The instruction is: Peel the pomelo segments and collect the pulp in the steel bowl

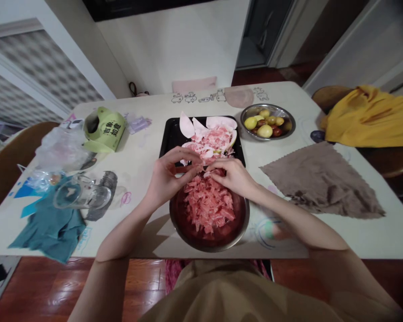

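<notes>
A metal bowl (246, 219) near the table's front edge holds a heap of torn red pomelo flesh (208, 205). Above its far rim my left hand (174, 172) and my right hand (234, 177) meet, fingertips pinched together. A small pale pink bit of pomelo (206, 173) shows between them, mostly hidden by the fingers. Just behind the bowl lies a black tray (168, 137), bearing thick white pomelo peel (221, 122) and a pile of pinkish membrane scraps (216, 141). My hands partly cover the tray's near edge.
At the back right stands a steel bowl of mixed small fruit (265, 130). A brown cloth (325, 183) lies to the right; a yellow cloth (372, 117) drapes over a chair. On the left are a glass pitcher (83, 192), teal cloth (53, 232), plastic bag (62, 150) and green carton (112, 127).
</notes>
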`<state>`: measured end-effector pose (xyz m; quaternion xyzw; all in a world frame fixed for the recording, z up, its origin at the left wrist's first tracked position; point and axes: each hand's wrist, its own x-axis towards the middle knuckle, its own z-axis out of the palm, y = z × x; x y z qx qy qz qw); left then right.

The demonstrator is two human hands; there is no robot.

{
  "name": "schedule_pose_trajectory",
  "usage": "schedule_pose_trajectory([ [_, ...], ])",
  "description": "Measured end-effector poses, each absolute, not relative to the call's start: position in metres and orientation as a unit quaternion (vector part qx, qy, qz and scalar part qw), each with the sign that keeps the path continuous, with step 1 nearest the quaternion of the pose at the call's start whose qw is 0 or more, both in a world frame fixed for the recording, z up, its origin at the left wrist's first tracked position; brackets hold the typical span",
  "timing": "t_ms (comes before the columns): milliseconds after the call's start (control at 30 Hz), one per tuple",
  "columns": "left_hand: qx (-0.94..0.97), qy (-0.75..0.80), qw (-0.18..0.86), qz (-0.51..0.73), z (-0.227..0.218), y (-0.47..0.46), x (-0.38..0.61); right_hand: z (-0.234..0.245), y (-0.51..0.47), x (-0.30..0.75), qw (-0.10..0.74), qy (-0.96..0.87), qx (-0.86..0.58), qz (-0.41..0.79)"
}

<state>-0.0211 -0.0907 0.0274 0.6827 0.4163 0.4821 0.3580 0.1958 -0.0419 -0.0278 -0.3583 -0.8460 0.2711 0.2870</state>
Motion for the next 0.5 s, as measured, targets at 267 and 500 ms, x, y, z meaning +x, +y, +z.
schedule_pose_trajectory([
  [267, 0.679, 0.423, 0.362, 0.478, 0.025, -0.09, -0.021, -0.033, -0.035, 0.196, 0.273, -0.854, -0.349, 0.272],
  [500, 0.687, 0.425, 0.365, 0.463, 0.017, -0.084, -0.02, -0.015, -0.029, 0.208, 0.289, -0.838, -0.335, 0.32],
])
